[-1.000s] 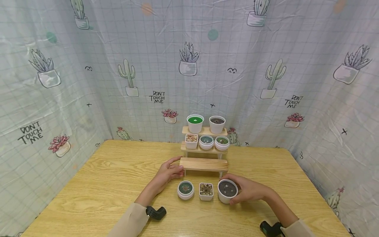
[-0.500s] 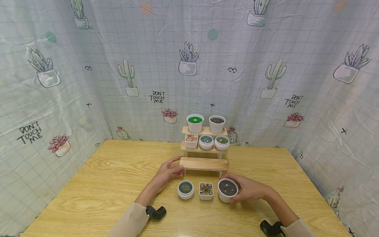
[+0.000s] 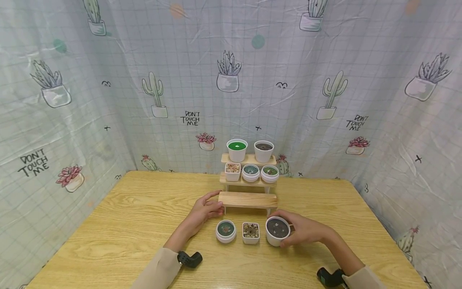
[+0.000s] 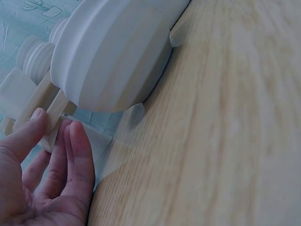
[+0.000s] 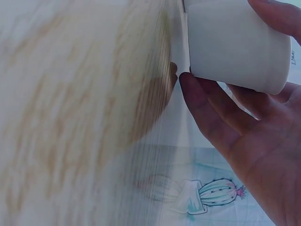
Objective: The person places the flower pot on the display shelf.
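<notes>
My left hand holds the left end of the bottom step of a tiered wooden plant stand. In the left wrist view its thumb lies on the board's end, the fingers bent around below. On the table at the front right, my right hand grips a round white pot with a dark grey top, thumb at its near side and fingers around the far side. The right wrist view shows the pot's smooth white wall between thumb and fingers. To its left stand a square pebble-topped pot and a round ribbed pot.
The stand's top step bears a green-topped white pot and a brown-topped one. Its middle step carries a square pot and two ribbed round pots. A patterned curtain closes off the wooden table behind.
</notes>
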The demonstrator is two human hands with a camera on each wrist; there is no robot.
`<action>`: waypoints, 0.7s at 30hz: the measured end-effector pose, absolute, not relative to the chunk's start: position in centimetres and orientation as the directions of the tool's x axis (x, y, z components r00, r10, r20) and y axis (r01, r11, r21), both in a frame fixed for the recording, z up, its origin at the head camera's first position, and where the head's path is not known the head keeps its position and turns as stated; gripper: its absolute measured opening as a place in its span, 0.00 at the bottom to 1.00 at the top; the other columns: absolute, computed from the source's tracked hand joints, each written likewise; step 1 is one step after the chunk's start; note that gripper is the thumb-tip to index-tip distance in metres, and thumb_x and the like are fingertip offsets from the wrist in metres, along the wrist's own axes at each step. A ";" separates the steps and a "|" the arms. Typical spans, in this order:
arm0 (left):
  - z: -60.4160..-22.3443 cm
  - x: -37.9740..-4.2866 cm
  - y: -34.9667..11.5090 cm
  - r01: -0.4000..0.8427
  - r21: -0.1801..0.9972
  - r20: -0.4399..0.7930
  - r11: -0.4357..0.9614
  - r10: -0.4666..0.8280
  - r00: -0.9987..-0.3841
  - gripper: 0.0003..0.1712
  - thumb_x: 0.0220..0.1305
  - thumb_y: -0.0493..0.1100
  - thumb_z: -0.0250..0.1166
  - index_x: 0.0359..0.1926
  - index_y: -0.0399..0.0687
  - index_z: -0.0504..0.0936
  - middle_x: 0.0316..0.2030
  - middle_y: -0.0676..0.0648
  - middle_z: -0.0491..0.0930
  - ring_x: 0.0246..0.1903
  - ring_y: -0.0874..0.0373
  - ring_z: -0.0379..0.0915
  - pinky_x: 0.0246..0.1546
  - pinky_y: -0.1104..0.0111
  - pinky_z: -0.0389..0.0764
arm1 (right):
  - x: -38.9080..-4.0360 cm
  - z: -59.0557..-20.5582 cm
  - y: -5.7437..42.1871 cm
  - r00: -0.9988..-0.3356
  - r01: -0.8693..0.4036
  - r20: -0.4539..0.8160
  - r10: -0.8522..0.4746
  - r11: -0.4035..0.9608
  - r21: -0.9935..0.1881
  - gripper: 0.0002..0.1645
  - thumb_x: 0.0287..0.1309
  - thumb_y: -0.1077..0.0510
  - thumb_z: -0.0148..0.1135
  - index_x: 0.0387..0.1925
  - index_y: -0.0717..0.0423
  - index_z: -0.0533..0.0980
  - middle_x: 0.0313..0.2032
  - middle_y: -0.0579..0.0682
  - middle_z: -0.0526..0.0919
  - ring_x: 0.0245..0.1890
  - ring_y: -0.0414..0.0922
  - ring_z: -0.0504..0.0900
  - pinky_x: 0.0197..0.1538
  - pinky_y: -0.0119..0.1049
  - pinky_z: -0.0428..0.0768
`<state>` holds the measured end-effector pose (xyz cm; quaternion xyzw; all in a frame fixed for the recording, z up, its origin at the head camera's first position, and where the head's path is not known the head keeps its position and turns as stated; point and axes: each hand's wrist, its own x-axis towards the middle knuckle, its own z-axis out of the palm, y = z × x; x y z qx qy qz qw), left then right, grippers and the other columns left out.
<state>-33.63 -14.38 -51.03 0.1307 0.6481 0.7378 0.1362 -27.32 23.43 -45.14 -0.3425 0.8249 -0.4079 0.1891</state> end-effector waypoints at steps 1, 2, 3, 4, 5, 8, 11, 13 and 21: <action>-51.0 -33.6 -14.4 -0.033 0.992 0.016 -0.124 0.370 -0.929 0.39 0.74 0.41 0.65 0.79 0.44 0.58 0.42 0.48 0.87 0.44 0.59 0.85 0.50 0.67 0.88 | -27.3 -45.1 23.4 -0.694 -0.414 -0.031 -0.720 0.434 -0.800 0.40 0.53 0.55 0.79 0.66 0.48 0.70 0.60 0.52 0.77 0.58 0.40 0.75 0.61 0.32 0.74; -51.0 -33.7 -14.4 -0.032 0.992 0.017 -0.124 0.371 -0.928 0.39 0.74 0.41 0.65 0.79 0.44 0.58 0.42 0.48 0.87 0.44 0.59 0.85 0.50 0.67 0.88 | -27.3 -45.0 23.4 -0.696 -0.409 -0.034 -0.717 0.436 -0.801 0.41 0.53 0.55 0.79 0.66 0.48 0.70 0.61 0.51 0.77 0.58 0.40 0.75 0.61 0.32 0.74; -51.0 -33.7 -14.4 -0.030 0.992 0.019 -0.124 0.373 -0.928 0.39 0.74 0.41 0.65 0.79 0.43 0.58 0.42 0.49 0.87 0.44 0.59 0.85 0.50 0.67 0.88 | -27.2 -45.0 23.4 -0.697 -0.410 -0.034 -0.716 0.437 -0.800 0.41 0.52 0.55 0.79 0.66 0.48 0.70 0.61 0.52 0.77 0.59 0.40 0.75 0.61 0.32 0.74; -51.0 -33.7 -14.4 -0.029 0.992 0.020 -0.126 0.375 -0.927 0.39 0.74 0.41 0.65 0.79 0.43 0.58 0.42 0.49 0.87 0.44 0.59 0.85 0.50 0.67 0.88 | -27.2 -44.9 23.3 -0.697 -0.410 -0.033 -0.716 0.436 -0.801 0.41 0.52 0.55 0.79 0.66 0.49 0.70 0.61 0.52 0.77 0.59 0.41 0.75 0.61 0.32 0.73; -51.1 -33.7 -14.4 -0.027 0.992 0.023 -0.127 0.377 -0.926 0.39 0.74 0.41 0.65 0.79 0.43 0.58 0.42 0.49 0.87 0.44 0.59 0.85 0.50 0.67 0.88 | -27.2 -44.9 23.3 -0.698 -0.410 -0.032 -0.716 0.436 -0.801 0.41 0.52 0.55 0.79 0.66 0.49 0.70 0.61 0.52 0.77 0.59 0.41 0.75 0.61 0.32 0.73; -51.0 -33.6 -14.5 -0.024 0.991 0.027 -0.129 0.381 -0.924 0.39 0.74 0.41 0.65 0.79 0.43 0.57 0.42 0.49 0.87 0.44 0.59 0.85 0.50 0.67 0.89 | -27.1 -44.9 23.2 -0.700 -0.413 -0.030 -0.714 0.438 -0.799 0.41 0.52 0.55 0.79 0.66 0.49 0.70 0.61 0.53 0.77 0.59 0.42 0.75 0.61 0.33 0.73; -51.0 -33.5 -14.4 -0.030 0.991 0.021 -0.131 0.372 -0.928 0.38 0.74 0.41 0.65 0.78 0.44 0.59 0.42 0.49 0.87 0.44 0.58 0.86 0.49 0.67 0.89 | -27.1 -44.8 23.3 -0.705 -0.422 -0.021 -0.709 0.443 -0.791 0.41 0.52 0.54 0.79 0.66 0.48 0.71 0.61 0.52 0.77 0.59 0.40 0.75 0.62 0.33 0.73; -51.0 -33.5 -14.4 -0.032 0.991 0.019 -0.131 0.366 -0.930 0.38 0.74 0.41 0.65 0.78 0.45 0.60 0.42 0.49 0.87 0.43 0.58 0.86 0.49 0.67 0.89 | -27.1 -44.8 23.3 -0.706 -0.429 -0.013 -0.708 0.442 -0.788 0.41 0.51 0.54 0.79 0.66 0.48 0.71 0.61 0.52 0.77 0.59 0.40 0.75 0.62 0.33 0.74; -51.0 -33.5 -14.4 -0.033 0.992 0.014 -0.125 0.358 -0.934 0.37 0.74 0.41 0.65 0.77 0.47 0.61 0.42 0.47 0.87 0.43 0.58 0.86 0.49 0.66 0.89 | -27.1 -44.6 23.5 -0.706 -0.424 0.005 -0.708 0.417 -0.804 0.41 0.51 0.55 0.79 0.65 0.46 0.71 0.60 0.52 0.78 0.58 0.38 0.77 0.61 0.31 0.75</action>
